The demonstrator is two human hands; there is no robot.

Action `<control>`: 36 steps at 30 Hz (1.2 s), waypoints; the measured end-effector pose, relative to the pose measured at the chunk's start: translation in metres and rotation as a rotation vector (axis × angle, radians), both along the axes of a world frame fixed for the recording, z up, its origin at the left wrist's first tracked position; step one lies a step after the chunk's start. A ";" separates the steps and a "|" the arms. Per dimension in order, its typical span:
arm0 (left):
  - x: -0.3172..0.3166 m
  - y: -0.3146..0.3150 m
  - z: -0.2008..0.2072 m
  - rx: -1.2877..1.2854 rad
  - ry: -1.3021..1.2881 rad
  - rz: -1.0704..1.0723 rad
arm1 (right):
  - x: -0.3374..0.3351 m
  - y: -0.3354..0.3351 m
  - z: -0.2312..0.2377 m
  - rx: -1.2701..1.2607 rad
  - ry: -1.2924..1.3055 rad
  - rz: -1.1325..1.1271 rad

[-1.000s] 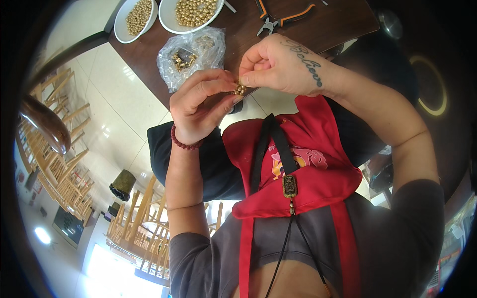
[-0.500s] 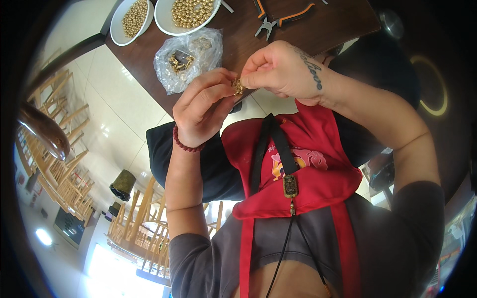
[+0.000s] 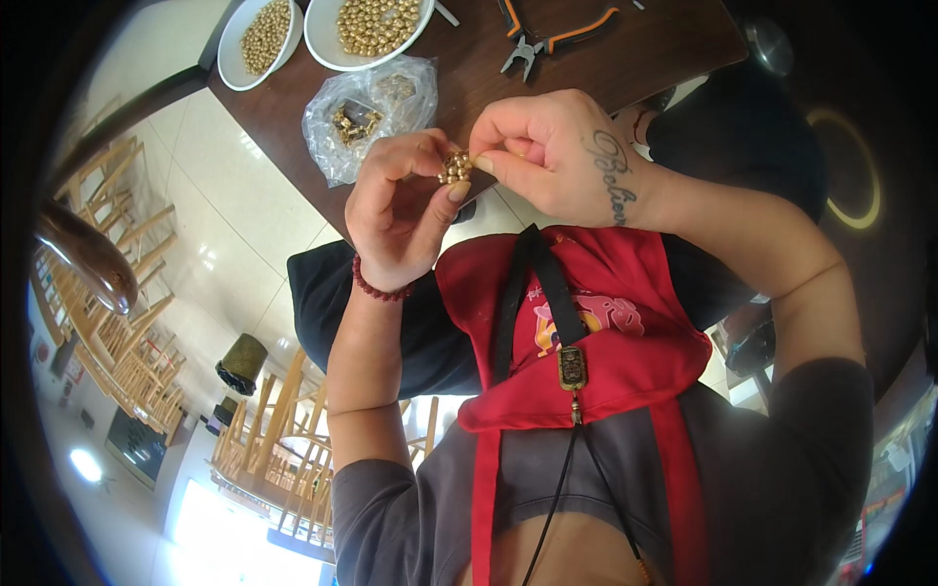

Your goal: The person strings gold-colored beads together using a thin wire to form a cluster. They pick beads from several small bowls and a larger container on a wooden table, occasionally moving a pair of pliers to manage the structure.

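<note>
A small cluster of gold beads (image 3: 454, 169) is pinched between the thumb and fingers of my left hand (image 3: 399, 195), just off the table's near edge. My right hand (image 3: 549, 156) meets it from the right, thumb and forefinger closed at the cluster's side; whatever fine thread or wire lies between those fingertips is too small to make out. Beyond my left hand lies a clear plastic bag (image 3: 405, 103) with gold metal pieces (image 3: 354, 125) in it.
Two white bowls of gold beads, one with smaller beads (image 3: 264, 39) and one with larger (image 3: 376, 24), stand on the dark wooden table (image 3: 469, 78). Orange-handled pliers (image 3: 528, 54) lie at the far right. Wooden chairs (image 3: 283, 449) are stacked on the left.
Both hands have turned, so the bead cluster shows more fully. My left thumb now presses its near side, and the cluster has shifted slightly left. The right hand has tilted with the wrist lower.
</note>
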State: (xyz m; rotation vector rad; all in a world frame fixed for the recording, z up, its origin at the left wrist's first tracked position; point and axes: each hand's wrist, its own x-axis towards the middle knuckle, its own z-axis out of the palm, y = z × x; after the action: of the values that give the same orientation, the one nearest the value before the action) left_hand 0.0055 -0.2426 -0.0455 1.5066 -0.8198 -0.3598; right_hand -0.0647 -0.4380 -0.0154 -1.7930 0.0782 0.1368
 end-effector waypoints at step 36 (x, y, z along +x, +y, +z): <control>0.001 0.000 0.010 -0.031 0.711 -0.259 | 0.014 -0.002 -0.026 -0.157 -0.605 -0.113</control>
State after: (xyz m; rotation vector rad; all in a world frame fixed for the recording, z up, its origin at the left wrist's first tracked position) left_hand 0.0068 -0.2424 -0.0352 1.1183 -0.4385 -1.0013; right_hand -0.0511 -0.4399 -0.0412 -1.9104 -0.2487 -0.5044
